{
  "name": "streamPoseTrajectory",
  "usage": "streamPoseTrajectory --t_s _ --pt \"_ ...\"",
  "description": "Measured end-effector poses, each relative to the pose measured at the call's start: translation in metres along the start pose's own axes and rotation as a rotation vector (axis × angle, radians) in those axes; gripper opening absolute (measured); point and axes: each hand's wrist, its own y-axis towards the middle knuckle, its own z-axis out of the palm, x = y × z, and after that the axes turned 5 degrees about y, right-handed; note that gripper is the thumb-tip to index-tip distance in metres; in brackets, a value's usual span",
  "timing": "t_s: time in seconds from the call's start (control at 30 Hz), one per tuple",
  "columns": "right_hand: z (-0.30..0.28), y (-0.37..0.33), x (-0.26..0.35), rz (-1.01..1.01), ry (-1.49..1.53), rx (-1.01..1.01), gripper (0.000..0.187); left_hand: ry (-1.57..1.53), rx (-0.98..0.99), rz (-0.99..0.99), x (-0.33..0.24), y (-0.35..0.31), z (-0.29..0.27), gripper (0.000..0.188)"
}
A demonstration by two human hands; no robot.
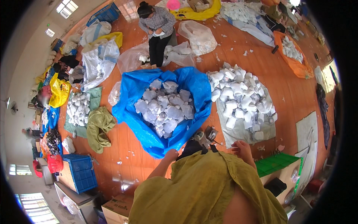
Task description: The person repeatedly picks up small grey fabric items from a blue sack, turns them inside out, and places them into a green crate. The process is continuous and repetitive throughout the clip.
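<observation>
My left hand (pixel 171 155) is low beside the near edge of a big blue plastic sack (pixel 128 95); its fingers are hard to make out. Inside the open sack lies a heap of pale grey plush pieces (pixel 164 106). My right hand (pixel 243 148) hangs with fingers apart and nothing in it. It is nearest to a grey-green sheet (pixel 268 130) piled with white and grey stuffed pieces (pixel 242 93). Between my hands, a shoe (pixel 197 136) shows next to a small dark object (pixel 211 133) on the floor.
A seated person (pixel 158 26) works beyond the sack, among clear plastic bags (pixel 197 37). At right stands a green-topped box (pixel 279 164); at left, a blue crate (pixel 80 173) and olive cloth (pixel 100 128). An orange sack (pixel 304 67) of white pieces lies far right. Scraps dot the floor.
</observation>
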Motion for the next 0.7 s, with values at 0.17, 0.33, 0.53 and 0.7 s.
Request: streamPoseTrajectory --t_s 0.17,0.33,0.53,0.7 --pt "0.000 0.002 -0.001 -0.006 -0.001 -0.009 0.022 0.008 0.038 -0.018 0.005 0.004 0.004 0.023" --pt "0.006 0.002 -0.001 0.009 -0.040 0.001 0.021 -0.158 -0.018 0.030 0.009 0.004 0.009 0.022" --pt "0.014 -0.001 0.002 0.023 -0.086 0.033 0.023 -0.142 -0.069 0.055 0.007 0.006 0.007 0.026" --pt "0.014 0.011 -0.005 0.003 -0.088 0.046 0.024 -0.182 -0.033 0.075 0.011 0.003 0.003 0.026"
